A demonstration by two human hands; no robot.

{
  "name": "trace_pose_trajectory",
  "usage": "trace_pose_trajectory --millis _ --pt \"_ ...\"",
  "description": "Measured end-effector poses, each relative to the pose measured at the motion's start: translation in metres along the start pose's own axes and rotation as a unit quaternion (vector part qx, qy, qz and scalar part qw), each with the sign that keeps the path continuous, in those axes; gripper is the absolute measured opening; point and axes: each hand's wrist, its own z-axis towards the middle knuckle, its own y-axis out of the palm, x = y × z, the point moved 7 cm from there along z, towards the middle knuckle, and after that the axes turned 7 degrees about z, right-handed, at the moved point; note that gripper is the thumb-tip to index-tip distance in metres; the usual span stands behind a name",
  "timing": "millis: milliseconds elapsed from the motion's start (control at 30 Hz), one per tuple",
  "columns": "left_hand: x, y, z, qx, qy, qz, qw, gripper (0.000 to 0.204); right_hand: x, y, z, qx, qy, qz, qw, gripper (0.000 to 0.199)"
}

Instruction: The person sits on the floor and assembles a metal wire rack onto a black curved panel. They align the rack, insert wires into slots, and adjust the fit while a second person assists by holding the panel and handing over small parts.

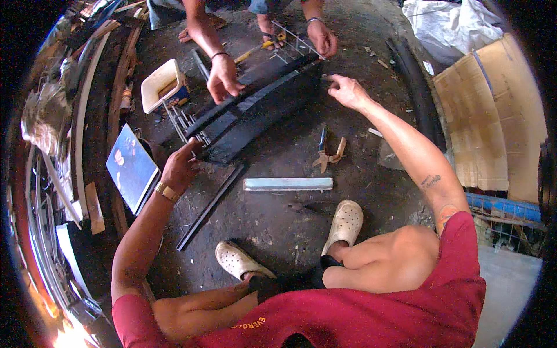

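Observation:
A sheet of black mesh stretches across a metal wire rack, whose bare rods show at both ends. My left hand is closed on the mesh's near left corner, beside the rods. At the opposite end, my right hand pinches the mesh's right edge, with the arm stretched out. Across from me a co-worker's hand rests by the far edge of the mesh, and the co-worker's other hand is at the far right corner.
Pliers and a pale blue bar lie on the dark floor before my feet. A dark strip lies left of them. A white tub and blue board are further left. Cardboard stands right.

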Motion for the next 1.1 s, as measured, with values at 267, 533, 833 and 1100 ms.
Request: trace_pose_trajectory --millis 267,533,833,1100 --pt "-0.024 -0.045 -0.024 0.1 0.083 0.012 0.991 0.057 -0.001 0.0 -0.023 0.0 -0.062 -0.05 0.997 0.048" --pt "-0.185 -0.056 -0.044 0.053 0.026 0.701 0.711 0.058 0.026 0.007 -0.048 -0.068 -0.048 -0.113 0.99 0.045" --pt "-0.173 -0.05 -0.037 -0.08 -0.007 0.704 0.706 0.045 0.026 0.021 -0.062 -0.109 -0.057 -0.147 0.982 0.041" --pt "-0.031 0.086 -0.104 -0.174 0.33 0.515 0.772 0.029 0.039 0.03 -0.059 -0.119 -0.064 -0.179 0.975 0.041"
